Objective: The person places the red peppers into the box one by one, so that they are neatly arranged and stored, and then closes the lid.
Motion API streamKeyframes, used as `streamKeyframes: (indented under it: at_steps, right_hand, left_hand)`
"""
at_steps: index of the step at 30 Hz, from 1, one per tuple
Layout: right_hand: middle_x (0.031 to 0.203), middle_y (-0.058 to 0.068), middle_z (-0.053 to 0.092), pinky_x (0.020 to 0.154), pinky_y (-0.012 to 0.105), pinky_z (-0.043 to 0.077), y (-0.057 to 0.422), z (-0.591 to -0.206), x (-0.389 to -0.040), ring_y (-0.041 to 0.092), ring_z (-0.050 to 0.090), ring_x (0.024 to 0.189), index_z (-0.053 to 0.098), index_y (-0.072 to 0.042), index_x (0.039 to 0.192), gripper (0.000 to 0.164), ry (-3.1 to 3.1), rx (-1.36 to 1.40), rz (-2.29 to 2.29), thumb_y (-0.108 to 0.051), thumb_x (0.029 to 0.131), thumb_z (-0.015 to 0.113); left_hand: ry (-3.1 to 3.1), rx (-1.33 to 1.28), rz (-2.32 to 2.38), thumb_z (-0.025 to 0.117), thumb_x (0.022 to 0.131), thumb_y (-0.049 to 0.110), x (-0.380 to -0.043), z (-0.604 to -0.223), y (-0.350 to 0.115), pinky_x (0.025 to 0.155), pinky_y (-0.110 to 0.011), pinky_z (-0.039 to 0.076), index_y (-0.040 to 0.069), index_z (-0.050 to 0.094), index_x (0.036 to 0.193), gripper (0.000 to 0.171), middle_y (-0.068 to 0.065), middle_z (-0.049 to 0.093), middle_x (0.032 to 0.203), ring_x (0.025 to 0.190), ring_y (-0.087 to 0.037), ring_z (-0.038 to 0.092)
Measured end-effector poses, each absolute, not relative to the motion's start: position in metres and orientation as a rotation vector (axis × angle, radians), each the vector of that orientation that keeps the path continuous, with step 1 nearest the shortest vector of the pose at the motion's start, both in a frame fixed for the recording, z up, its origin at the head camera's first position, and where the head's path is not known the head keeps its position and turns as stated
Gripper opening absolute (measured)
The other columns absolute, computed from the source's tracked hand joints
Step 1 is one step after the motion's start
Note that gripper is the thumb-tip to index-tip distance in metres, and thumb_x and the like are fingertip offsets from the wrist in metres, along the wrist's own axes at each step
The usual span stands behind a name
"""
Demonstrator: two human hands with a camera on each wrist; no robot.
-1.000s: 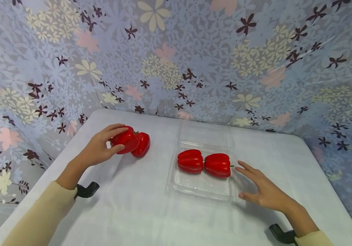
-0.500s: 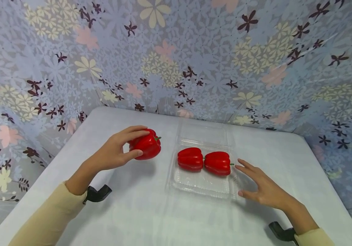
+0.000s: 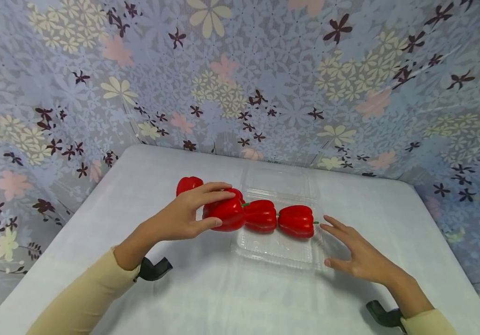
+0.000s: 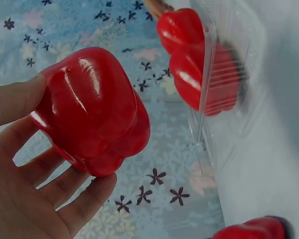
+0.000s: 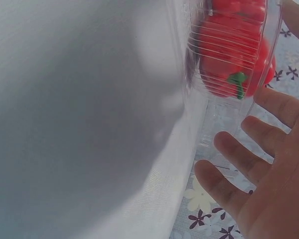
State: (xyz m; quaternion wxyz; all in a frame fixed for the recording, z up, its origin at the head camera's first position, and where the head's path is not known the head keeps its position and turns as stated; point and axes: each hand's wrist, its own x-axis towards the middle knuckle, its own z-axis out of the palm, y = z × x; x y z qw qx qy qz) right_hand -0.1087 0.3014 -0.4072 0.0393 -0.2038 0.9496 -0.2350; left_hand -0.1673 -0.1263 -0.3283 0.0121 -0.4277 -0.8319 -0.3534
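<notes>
Left hand (image 3: 183,216) pinches a red pepper (image 3: 232,216): thumb (image 4: 20,101) on one side, fingers (image 4: 92,201) curved and spread along the other. Pepper sits between thumb and fingertips, with a gap showing between pepper and palm. Green stem (image 3: 246,204) points right, away from the palm in the head view. Pepper is raised off the table (image 3: 240,298); in the head view it overlaps the near-left edge of a clear plastic box (image 3: 273,249), but the left wrist view shows it apart from the box.

Right hand (image 3: 359,256) has its fingers spread, thumb apart, palm toward the right wall of the box. Fingertips just beside that wall; cannot tell if any touch it.

Inside the box, left boxed pepper (image 3: 261,217) and right boxed pepper (image 3: 296,221) lie on their sides in a row, right one's stem toward the right hand. Clear lid (image 3: 278,181) folded back behind. Loose pepper (image 3: 187,184) on the table beyond the left hand, partly hidden by it. Cream sleeves (image 3: 82,293), black wrist mount (image 3: 154,269) on each arm. Floral cloth (image 3: 265,65) behind the table.
</notes>
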Motion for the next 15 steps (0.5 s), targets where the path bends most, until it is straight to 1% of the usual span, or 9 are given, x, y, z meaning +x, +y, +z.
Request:
streamKeyframes:
  at_steps: [7,15]
  right_hand:
    - [0.159,0.020,0.034,0.097,0.078,0.036,0.303,-0.409,-0.109,0.047,0.037,0.138,0.046,-0.007,0.146,0.077,2.924,-0.649,-0.717,-0.030,0.080,0.079]
    - [0.158,0.021,0.034,0.097,0.079,0.036,0.303,-0.410,-0.110,0.048,0.037,0.138,0.046,-0.007,0.146,0.077,2.924,-0.644,-0.726,-0.030,0.080,0.079]
  left_hand:
    - [-2.621,-1.365,-1.059,0.074,0.087,0.017,-0.167,-0.335,-0.114,0.092,-0.036,0.059,0.014,0.057,0.140,0.056,-0.008,0.052,0.148,0.136,-0.026,0.051]
    - [-2.680,-1.429,-0.989,0.073,0.088,0.019,-0.164,-0.343,-0.097,0.095,-0.036,0.058,0.017,0.056,0.141,0.056,-0.007,0.049,0.150,0.136,-0.026,0.050]
